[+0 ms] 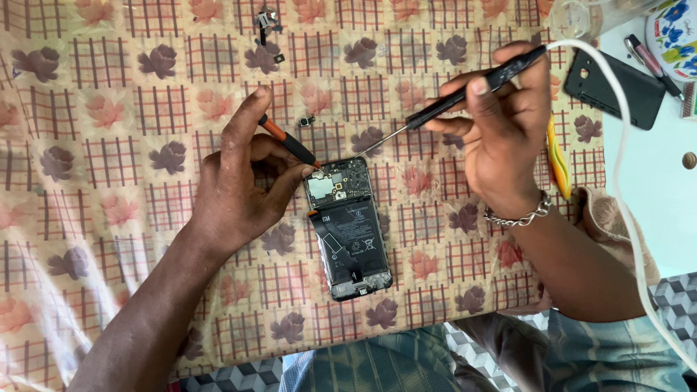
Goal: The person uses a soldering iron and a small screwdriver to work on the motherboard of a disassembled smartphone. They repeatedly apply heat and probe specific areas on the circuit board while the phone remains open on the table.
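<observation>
A: What's on the cloth?

B: Opened phone [348, 226], back cover off, lying flat, face down, approx. centre. Top end points away, body tilted a bit, bottom end toward the person. Black battery fills the middle, circuit board w/ a silvery shield sits at the top.

A: Tools?

B: Two. Orange-and-black tool [289, 141], slanted, tip touching the phone's top-left corner. Black screwdriver [443, 106], thin metal shaft, angled down-left, tip at the top edge of the board.

A: Phone intact otherwise?

B: Frame looks whole; small parts too tiny to tell.
</observation>
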